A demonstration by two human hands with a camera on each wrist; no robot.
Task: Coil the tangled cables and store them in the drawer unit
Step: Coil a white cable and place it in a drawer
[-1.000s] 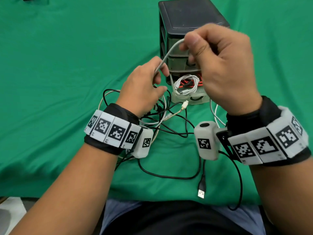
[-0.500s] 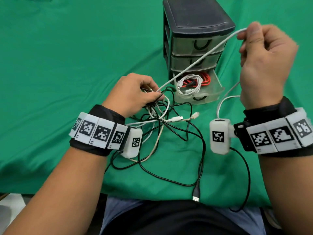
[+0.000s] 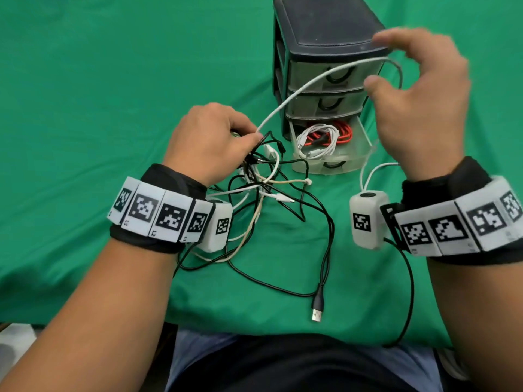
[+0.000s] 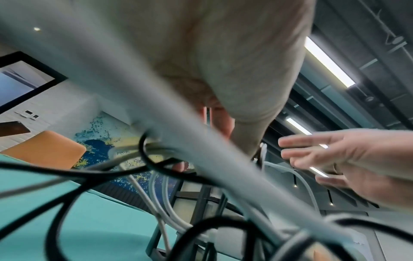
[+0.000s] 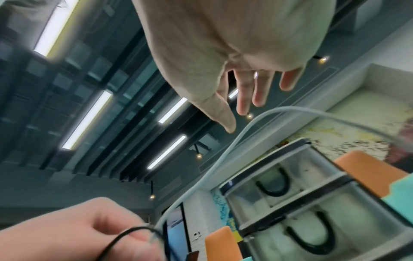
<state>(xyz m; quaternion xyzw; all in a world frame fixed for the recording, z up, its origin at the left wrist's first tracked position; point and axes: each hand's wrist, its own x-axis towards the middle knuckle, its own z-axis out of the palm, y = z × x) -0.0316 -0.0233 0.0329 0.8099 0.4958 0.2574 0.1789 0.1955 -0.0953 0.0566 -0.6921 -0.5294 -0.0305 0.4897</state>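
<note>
My left hand (image 3: 215, 137) pinches one end of a white cable (image 3: 311, 83) at the top of a tangle of black, white and beige cables (image 3: 268, 188) on the green cloth. The white cable arcs up to the right, across the front of the black drawer unit (image 3: 325, 24). My right hand (image 3: 418, 100) hovers beside that arc with fingers spread and holds nothing. In the right wrist view the white cable (image 5: 223, 155) passes below the straight fingers (image 5: 259, 91) without touching them. The bottom drawer (image 3: 334, 162) is pulled out and holds coiled white and red cables (image 3: 319, 140).
A black USB plug (image 3: 317, 309) lies near the table's front edge, its lead looping back into the tangle. The two upper drawers (image 3: 325, 77) are closed. Green cloth (image 3: 113, 108) covers the table to the left.
My right hand has let go of the white cable and opened its fingers. The cable now sags in an arc. My left hand has stayed on the tangle.
</note>
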